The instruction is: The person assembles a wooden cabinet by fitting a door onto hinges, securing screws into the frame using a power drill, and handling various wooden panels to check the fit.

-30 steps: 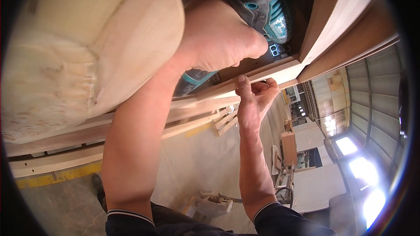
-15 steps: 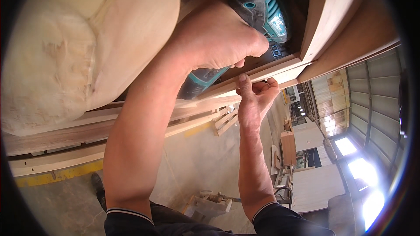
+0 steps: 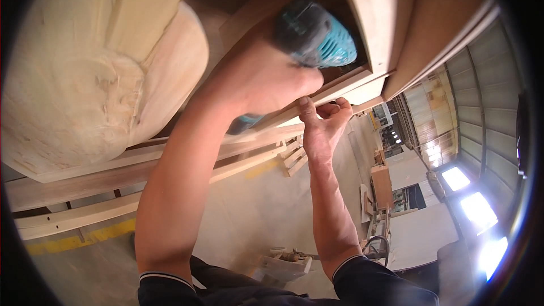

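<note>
My left hand (image 3: 277, 76) is wrapped round the grip of a teal and black power drill (image 3: 334, 45), inside a recess of a wooden frame. Above the hand shows the drill's body, and below the wrist a bit of its lower end (image 3: 246, 123). The drill's tip is hidden in the recess. Just below, my right hand (image 3: 324, 124) is closed on the edge of a pale wooden rail (image 3: 323, 100), its thumb on the near face and its fingers curled behind. Whether something small sits in those fingers, I cannot make out.
A large carved pale wooden piece (image 3: 102, 90) fills the upper left. Wooden beams (image 3: 85, 215) run along the lower left, above a yellow floor line (image 3: 85, 242). A slatted wooden piece (image 3: 294, 158) lies beyond my right wrist. Workshop windows (image 3: 477, 209) glare at the right.
The drill and my left hand have shifted slightly left, and the drill's body looks turned and blurred. My right hand keeps its hold on the rail. The whole view has tilted a little.
</note>
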{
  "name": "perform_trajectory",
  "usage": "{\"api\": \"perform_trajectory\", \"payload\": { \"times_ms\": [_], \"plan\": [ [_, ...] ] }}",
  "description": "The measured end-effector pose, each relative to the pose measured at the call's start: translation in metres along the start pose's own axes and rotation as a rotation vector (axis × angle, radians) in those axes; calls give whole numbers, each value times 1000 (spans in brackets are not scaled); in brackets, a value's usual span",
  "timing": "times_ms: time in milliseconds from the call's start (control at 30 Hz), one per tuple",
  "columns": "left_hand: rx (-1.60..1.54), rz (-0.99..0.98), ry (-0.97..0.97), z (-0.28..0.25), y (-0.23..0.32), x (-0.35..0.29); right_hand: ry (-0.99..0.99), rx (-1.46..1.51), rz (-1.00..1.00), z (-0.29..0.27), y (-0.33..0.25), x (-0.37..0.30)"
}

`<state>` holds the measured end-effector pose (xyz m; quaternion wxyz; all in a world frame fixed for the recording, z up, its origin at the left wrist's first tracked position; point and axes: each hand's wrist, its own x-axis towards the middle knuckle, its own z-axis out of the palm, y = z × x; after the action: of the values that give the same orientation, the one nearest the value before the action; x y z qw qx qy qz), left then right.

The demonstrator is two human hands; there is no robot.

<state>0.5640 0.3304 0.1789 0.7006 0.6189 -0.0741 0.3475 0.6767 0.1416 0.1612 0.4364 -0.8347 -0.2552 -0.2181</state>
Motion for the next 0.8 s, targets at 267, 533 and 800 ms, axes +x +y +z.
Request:
{"api": "perform_trajectory", "payload": {
  "times_ms": [267,533,800],
  "plan": [
    [-154,-50,77,-4,14,-65,4,-84,37,-2,-6,-3],
    [56,5,92,3,3,-157,-79,85,-77,-15,9,-20],
    [-85,-282,374,26,12,-288,-688,86,-27,-41,41,-134]
  ]
}}
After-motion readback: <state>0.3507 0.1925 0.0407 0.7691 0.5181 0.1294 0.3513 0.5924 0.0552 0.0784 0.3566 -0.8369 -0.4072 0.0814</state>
